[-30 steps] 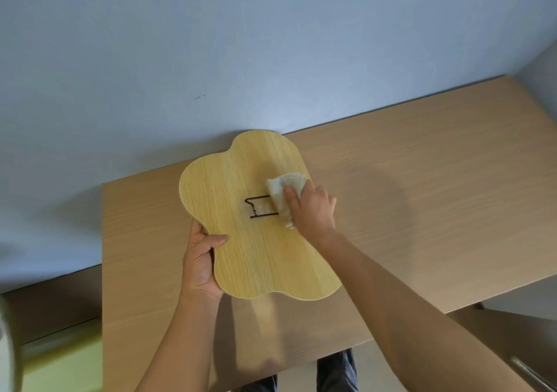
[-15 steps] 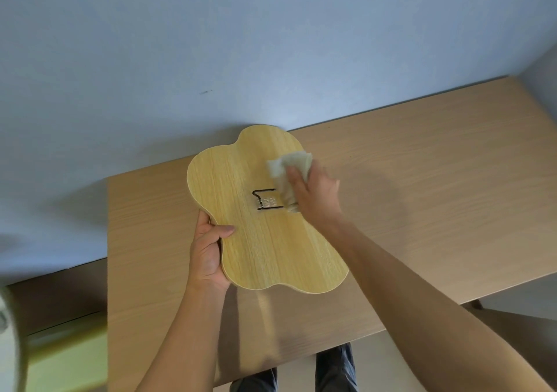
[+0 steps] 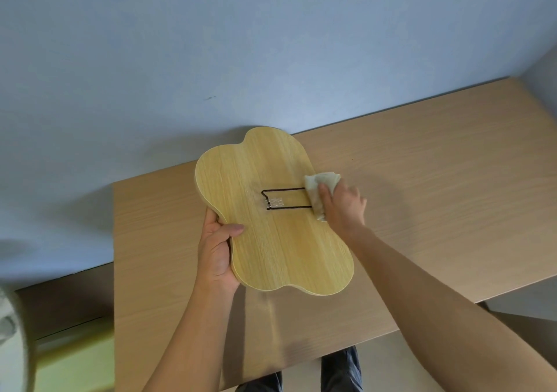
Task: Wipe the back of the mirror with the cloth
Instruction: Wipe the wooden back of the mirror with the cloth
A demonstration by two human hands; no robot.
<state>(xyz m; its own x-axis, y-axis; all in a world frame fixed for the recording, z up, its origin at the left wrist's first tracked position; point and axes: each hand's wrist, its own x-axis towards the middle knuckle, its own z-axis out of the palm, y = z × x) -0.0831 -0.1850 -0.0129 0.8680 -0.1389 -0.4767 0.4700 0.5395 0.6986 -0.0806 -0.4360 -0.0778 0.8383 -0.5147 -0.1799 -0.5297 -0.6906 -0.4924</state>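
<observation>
Head view looks down on a plain pale blue wall [image 3: 241,45], and against its foot stands a light wood-grain rectangular table [image 3: 437,186]. Over the table's middle is a cloud-shaped mirror with a light yellow wooden back [image 3: 271,241], back side up, its far lobe reaching toward the wall; whether it rests on the table or is lifted off it cannot be told. On the mirror's left edge, the left hand [image 3: 215,253] grips it, thumb lying across the wooden back and the fingers curled under the rim out of sight. At the mirror's right edge, the right hand [image 3: 343,204] is closed on a crumpled off-white cloth [image 3: 318,189], which sits under and ahead of the fingertips, pressed to the wood. Near the mirror's centre, a thin black wire stand [image 3: 283,198] lies folded flat, its right end tucked under the cloth.
</observation>
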